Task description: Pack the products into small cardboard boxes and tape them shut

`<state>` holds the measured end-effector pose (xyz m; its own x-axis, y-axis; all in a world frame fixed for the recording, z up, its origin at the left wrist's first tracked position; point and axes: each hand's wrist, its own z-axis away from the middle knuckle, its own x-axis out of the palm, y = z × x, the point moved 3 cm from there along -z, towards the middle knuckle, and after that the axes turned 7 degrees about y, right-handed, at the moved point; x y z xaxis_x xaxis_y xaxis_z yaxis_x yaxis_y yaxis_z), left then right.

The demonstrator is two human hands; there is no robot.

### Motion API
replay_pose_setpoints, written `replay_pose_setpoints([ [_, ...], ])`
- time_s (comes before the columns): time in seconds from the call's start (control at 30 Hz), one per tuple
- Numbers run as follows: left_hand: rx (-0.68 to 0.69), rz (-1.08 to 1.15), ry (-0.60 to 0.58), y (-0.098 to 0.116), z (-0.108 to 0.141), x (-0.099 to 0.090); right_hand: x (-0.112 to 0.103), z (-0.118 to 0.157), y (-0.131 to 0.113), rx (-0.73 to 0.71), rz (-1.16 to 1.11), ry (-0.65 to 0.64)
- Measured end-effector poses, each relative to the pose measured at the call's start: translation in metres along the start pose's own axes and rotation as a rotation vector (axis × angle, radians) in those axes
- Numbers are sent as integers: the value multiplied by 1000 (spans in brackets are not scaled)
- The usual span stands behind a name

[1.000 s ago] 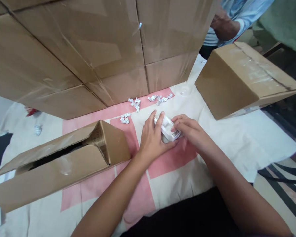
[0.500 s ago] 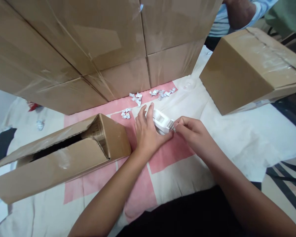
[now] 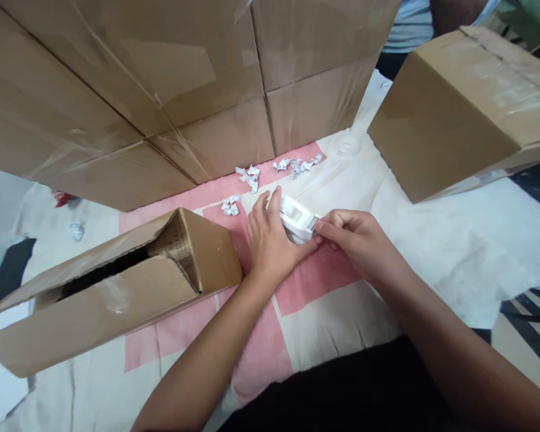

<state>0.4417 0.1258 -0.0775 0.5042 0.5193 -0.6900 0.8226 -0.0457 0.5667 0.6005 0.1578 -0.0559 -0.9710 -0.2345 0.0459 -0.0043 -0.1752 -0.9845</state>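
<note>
A white tape dispenser [image 3: 298, 217] rests over the pink and cream cloth, with my left hand [image 3: 270, 237] wrapped around its near side. My left fingers reach over its far end, and the thumb presses along the cutter end. At that cutter end, my right hand [image 3: 348, 234] is closed in a pinch, thumb against forefinger. Whatever lies between those fingertips, perhaps the tape's end, is too small to make out. Small white printed folded pieces [image 3: 248, 177] lie in loose clusters just beyond my hands.
Tall taped cartons [image 3: 216, 141] stand along the far side. An open-topped carton [image 3: 213, 252] sits left of my forearm, and a taped carton [image 3: 441, 120] stands at the right. Behind it, a person in a striped top [image 3: 409, 27] is partly visible. White sheeting [image 3: 468, 240] spreads at right.
My right fingertips have moved slightly closer in against the dispenser's cutter end. My left hand keeps its hold. The view has shifted a little.
</note>
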Motion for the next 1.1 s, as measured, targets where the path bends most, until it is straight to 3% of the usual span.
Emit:
replay_pose_setpoints([
  [0.63, 0, 21, 4, 0, 0, 0, 2, 2, 0, -5, 44, -2],
  [1.1, 16, -12, 8, 1, 0, 0, 0, -1, 4, 84, 20, -11],
])
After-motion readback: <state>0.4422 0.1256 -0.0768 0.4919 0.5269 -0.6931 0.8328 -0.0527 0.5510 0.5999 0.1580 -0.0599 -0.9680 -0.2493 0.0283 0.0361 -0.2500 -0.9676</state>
